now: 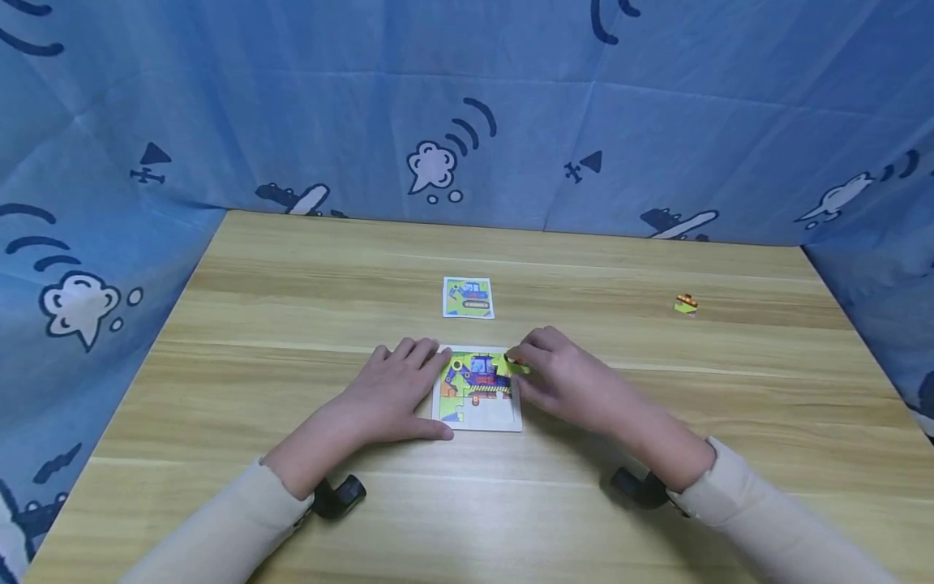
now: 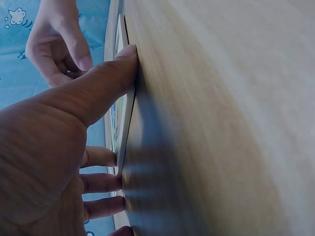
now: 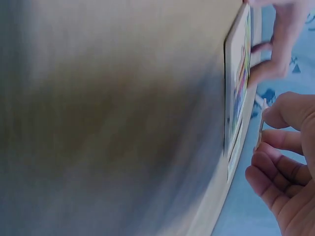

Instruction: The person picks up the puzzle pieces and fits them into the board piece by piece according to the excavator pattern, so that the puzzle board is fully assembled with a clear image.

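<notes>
A jigsaw puzzle board (image 1: 493, 417) with a white border lies in the middle of the table, partly filled with a picture of a blue digger on green. Bare white shows at its lower right. My left hand (image 1: 390, 397) steadies the board, its fingers spread along the left side and its thumb at the near edge. Over the upper right corner, my right hand (image 1: 567, 380) pinches a jigsaw piece (image 3: 261, 127) between thumb and fingers. In the right wrist view that piece is held on edge, off the table; my fingers cover part of it.
Behind the board lies a small picture card (image 1: 469, 298) showing a similar digger. One loose jigsaw piece (image 1: 686, 305) lies at the back right of the wooden table (image 1: 306, 276). A blue printed cloth (image 1: 328, 105) hangs behind and at the sides.
</notes>
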Available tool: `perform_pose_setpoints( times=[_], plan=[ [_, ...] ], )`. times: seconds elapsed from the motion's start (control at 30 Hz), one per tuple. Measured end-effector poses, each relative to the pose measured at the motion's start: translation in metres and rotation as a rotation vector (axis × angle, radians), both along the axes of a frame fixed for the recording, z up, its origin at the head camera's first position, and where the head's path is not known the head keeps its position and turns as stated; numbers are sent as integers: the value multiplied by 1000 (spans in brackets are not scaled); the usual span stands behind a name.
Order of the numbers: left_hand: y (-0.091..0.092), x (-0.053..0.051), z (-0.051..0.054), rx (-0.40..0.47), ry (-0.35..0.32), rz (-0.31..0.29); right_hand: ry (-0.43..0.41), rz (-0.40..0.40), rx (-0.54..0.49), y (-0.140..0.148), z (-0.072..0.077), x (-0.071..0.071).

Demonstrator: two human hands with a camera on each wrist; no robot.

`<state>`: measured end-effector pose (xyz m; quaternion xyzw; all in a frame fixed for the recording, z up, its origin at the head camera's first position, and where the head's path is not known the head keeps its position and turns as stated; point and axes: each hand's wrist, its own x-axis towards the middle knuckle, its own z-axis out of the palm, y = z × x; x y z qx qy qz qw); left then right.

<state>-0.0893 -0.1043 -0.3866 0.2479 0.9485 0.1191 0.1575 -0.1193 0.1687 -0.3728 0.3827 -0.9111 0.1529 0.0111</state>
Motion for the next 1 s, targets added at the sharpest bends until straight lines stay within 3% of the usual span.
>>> perform_pose_setpoints(
  times=[0.43,1.0],
  plan=[
    [-1,0,0,1,-4,-4,-49,159,68,-21,-6,26],
    [-1,0,-1,7,-3,-3,-30,187,108,-30,-8,30]
  ],
)
